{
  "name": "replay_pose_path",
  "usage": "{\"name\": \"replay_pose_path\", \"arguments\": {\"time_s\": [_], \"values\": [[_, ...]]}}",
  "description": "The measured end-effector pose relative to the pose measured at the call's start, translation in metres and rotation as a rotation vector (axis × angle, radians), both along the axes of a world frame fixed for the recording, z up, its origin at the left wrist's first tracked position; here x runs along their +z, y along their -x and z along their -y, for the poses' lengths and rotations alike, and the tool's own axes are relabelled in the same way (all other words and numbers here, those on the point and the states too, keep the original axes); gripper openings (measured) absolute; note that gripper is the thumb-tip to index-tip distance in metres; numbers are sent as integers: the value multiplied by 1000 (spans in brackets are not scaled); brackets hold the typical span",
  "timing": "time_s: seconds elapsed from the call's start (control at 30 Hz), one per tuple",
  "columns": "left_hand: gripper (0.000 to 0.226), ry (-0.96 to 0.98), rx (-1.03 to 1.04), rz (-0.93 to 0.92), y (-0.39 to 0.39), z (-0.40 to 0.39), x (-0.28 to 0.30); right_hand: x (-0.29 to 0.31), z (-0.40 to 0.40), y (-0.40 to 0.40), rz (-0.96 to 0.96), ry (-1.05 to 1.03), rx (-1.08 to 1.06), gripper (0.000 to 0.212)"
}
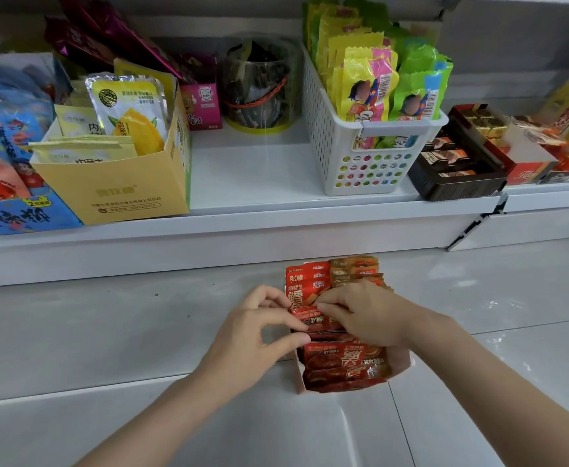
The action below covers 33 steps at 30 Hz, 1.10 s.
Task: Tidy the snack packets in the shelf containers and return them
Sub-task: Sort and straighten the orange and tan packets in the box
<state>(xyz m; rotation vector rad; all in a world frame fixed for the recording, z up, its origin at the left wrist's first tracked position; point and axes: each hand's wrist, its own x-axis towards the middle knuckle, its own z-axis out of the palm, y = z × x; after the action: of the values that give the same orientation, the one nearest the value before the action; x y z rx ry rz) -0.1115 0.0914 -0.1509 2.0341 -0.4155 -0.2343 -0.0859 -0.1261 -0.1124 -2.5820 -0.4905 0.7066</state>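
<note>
A pale cardboard box (401,363) of red and brown snack packets sits on the grey tiled floor below the shelf. My left hand (254,335) and my right hand (365,315) meet over its middle. Both pinch the same small red packet (311,319), the left at its left edge, the right at its top. More red packets (305,276) and brown packets (355,269) stand in rows at the box's far end. A larger red packet (347,362) lies flat at the near end.
The white shelf (259,183) above carries a yellow carton of mango packets (121,176), a blue box (13,203), a clear jar (259,85), a white perforated basket (370,156) of yellow and green packets, and a dark tray of chocolates (458,170). A gap lies between carton and basket.
</note>
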Motion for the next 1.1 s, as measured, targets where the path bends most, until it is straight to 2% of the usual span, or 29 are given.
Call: {"name": "replay_pose_path", "arguments": {"time_s": [0.1,0.2,0.27,0.4,0.53,0.63,0.73,0.87,1.0,1.07,1.1], "values": [[7,79,-56,-75,-1,0,1,2,1,0,-47,10,-17,39],[14,138,111,-138,-13,-1,4,5,5,10,-42,-78,-54,54],[7,-24,206,-27,-29,0,4,4,7,19,36,-70,-5,60],[15,-328,124,185,-55,14,10,-3,3,31,82,49,36,64],[23,-561,93,201,-61,30,6,-7,-1,33,120,47,6,63],[23,-613,80,178,-60,34,1,-8,0,33,114,32,-4,60],[13,-558,111,147,-60,36,-2,-8,1,33,84,-32,-52,61],[6,-298,190,194,-61,36,10,-9,4,40,126,-290,-312,50],[15,15,317,1,-71,31,39,-6,3,43,68,-486,-572,62],[15,102,342,-50,-75,27,52,0,2,40,5,-545,-578,65],[15,143,336,-82,-75,27,58,5,0,38,-34,-551,-558,59]]}}
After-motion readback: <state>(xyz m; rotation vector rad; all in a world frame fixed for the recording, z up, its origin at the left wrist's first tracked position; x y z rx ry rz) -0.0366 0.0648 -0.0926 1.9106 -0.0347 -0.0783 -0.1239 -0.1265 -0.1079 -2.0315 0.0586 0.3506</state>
